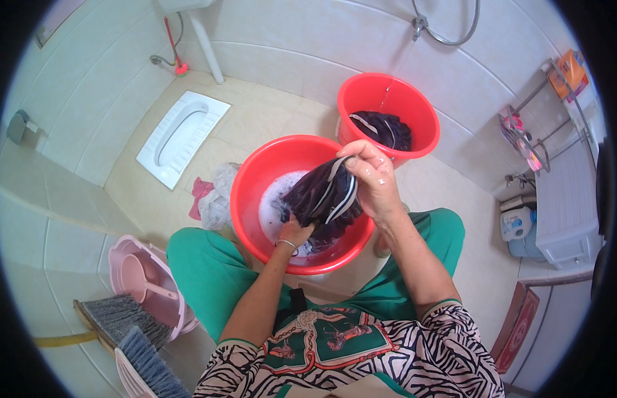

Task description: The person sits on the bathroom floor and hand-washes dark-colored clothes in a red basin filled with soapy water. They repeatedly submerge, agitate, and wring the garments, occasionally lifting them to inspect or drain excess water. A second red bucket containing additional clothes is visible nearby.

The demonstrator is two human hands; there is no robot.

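A dark wet garment (321, 194) with white trim stripes hangs over a red plastic basin (243, 199). My right hand (373, 174), wet with suds, pinches the garment's upper edge above the basin's right rim. Lower down, my left hand (296, 234), with a bracelet at the wrist, grips the cloth near the soapy water (271, 204). Part of the garment dips into the foam, and my left fingers are partly hidden by it. Behind on the right, a red bucket (423, 109) touches or nearly touches the basin and holds another dark striped cloth (388, 130).
A white squat toilet (184, 137) is set in the floor at the left. Beside the basin lie a clear plastic bag (221, 194) and pink cloth (201, 196). Pink basins (124, 248) with a dipper (134, 273) and a broom (124, 313) stand at lower left; a white cabinet (564, 199) at right.
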